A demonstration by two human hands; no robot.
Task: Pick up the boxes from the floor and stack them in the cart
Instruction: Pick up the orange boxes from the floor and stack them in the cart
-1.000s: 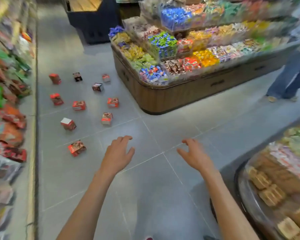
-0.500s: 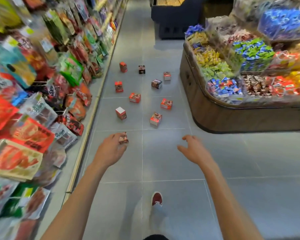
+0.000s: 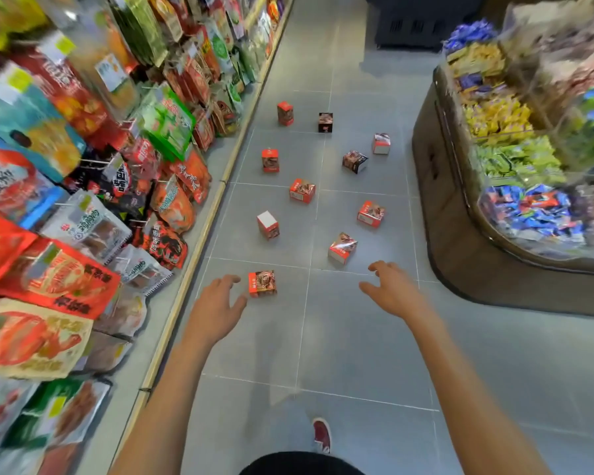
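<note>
Several small red and dark boxes lie scattered on the grey tile floor of a shop aisle. The nearest box (image 3: pixel 262 283) lies just right of my left hand (image 3: pixel 215 307), whose fingers are spread and hold nothing. A red-and-white box (image 3: pixel 342 247) lies just ahead of my right hand (image 3: pixel 393 291), also open and empty. Farther on lie a white-topped box (image 3: pixel 268 225), a red box (image 3: pixel 302 190) and others up to a dark box (image 3: pixel 325 122). No cart is clearly in view.
Shelves of hanging snack bags (image 3: pixel 83 186) line the left side above a low kerb. A rounded wooden candy island (image 3: pixel 467 241) stands on the right. A dark bin (image 3: pixel 422 25) stands at the far end. My red shoe (image 3: pixel 321 435) is below.
The view has turned left and moved down the aisle toward the boxes. The snack shelves now fill the left side. Both open hands are closer to the nearest boxes.
</note>
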